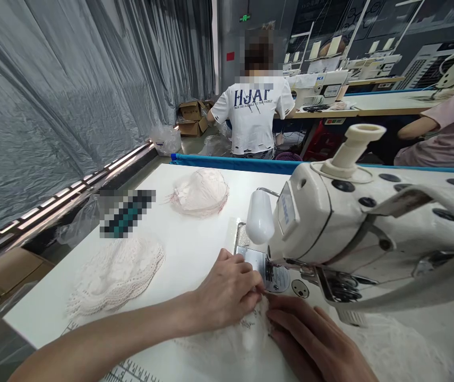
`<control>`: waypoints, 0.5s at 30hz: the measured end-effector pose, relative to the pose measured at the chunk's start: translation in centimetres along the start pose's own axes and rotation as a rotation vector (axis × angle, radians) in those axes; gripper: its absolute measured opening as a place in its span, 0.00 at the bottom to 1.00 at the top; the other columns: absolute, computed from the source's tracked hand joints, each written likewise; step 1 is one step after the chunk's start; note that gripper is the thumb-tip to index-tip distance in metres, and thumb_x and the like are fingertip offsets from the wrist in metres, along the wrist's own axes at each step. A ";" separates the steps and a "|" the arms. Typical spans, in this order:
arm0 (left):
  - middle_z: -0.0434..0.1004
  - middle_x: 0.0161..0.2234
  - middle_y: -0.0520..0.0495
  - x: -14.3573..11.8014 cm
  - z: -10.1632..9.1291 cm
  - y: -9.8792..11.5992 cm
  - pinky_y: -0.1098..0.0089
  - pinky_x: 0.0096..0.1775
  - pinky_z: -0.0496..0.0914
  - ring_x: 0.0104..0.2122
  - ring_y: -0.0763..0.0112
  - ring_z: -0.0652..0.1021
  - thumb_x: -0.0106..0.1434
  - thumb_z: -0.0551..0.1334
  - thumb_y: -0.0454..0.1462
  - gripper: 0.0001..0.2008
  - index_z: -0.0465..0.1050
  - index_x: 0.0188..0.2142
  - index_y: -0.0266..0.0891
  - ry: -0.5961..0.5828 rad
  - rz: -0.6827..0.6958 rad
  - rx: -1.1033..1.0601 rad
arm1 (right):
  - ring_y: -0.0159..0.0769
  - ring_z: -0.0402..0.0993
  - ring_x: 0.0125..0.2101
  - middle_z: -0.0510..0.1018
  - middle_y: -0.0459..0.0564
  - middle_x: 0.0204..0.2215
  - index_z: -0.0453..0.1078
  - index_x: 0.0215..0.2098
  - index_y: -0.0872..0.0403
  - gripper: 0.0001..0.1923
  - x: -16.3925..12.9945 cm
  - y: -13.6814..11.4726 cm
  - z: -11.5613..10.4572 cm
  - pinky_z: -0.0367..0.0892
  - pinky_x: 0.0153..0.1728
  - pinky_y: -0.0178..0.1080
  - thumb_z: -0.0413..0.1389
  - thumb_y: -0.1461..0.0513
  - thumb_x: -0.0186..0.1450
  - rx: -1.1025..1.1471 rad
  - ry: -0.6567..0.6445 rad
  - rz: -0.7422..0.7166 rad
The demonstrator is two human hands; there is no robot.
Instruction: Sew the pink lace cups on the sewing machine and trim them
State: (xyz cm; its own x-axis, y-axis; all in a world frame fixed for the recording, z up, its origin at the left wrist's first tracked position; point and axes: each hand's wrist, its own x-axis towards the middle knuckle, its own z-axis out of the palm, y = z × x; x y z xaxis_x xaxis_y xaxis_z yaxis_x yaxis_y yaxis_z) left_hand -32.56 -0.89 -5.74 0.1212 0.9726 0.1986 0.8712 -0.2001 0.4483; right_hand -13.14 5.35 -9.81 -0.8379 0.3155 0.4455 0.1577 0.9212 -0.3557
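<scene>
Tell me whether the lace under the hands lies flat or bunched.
Bunched: the lace puckers into folds between the left hand and right hand, both pressing it at the sewing machine.

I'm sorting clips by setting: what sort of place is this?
Probably a garment sewing workshop: a sewing machine over lace fabric under both hands, lace piles on the table, more machines behind.
</scene>
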 end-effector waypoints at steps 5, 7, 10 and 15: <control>0.72 0.26 0.54 0.0 -0.3 0.2 0.66 0.37 0.56 0.31 0.73 0.69 0.59 0.58 0.30 0.02 0.68 0.32 0.37 -0.024 -0.011 -0.008 | 0.37 0.79 0.34 0.77 0.58 0.44 0.72 0.44 0.57 0.14 0.3 -0.2 -0.6 0.75 0.34 0.36 0.46 0.63 0.68 -0.148 0.042 -0.075; 0.73 0.26 0.53 0.1 -0.3 0.1 0.66 0.38 0.56 0.31 0.72 0.70 0.59 0.58 0.30 0.02 0.68 0.33 0.37 -0.029 -0.014 -0.009 | 0.38 0.79 0.36 0.79 0.57 0.42 0.74 0.41 0.57 0.16 0.8 -0.5 -1.2 0.75 0.31 0.35 0.44 0.63 0.69 -0.224 0.071 -0.167; 0.72 0.28 0.53 0.1 -0.1 -0.2 0.66 0.38 0.57 0.30 0.73 0.70 0.60 0.59 0.32 0.02 0.68 0.34 0.37 -0.018 -0.020 0.003 | 0.37 0.79 0.37 0.80 0.54 0.41 0.75 0.41 0.57 0.19 1.3 -0.8 -2.0 0.73 0.26 0.33 0.41 0.64 0.70 -0.308 0.029 -0.254; 0.68 0.36 0.49 0.1 -0.2 -0.4 0.67 0.39 0.58 0.35 0.72 0.70 0.61 0.59 0.33 0.08 0.66 0.41 0.38 0.126 0.011 0.084 | 0.37 0.78 0.39 0.77 0.52 0.46 0.73 0.45 0.55 0.19 0.9 -0.5 -2.0 0.72 0.27 0.34 0.41 0.63 0.70 -0.367 -0.056 -0.242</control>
State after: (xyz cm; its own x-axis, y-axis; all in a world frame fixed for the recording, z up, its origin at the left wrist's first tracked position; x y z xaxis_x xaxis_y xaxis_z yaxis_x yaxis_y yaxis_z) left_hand -33.00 -0.76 -5.79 0.0748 0.9468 0.3131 0.9075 -0.1947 0.3721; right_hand -12.91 5.69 -7.56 -0.8987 0.0773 0.4317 0.1202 0.9901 0.0729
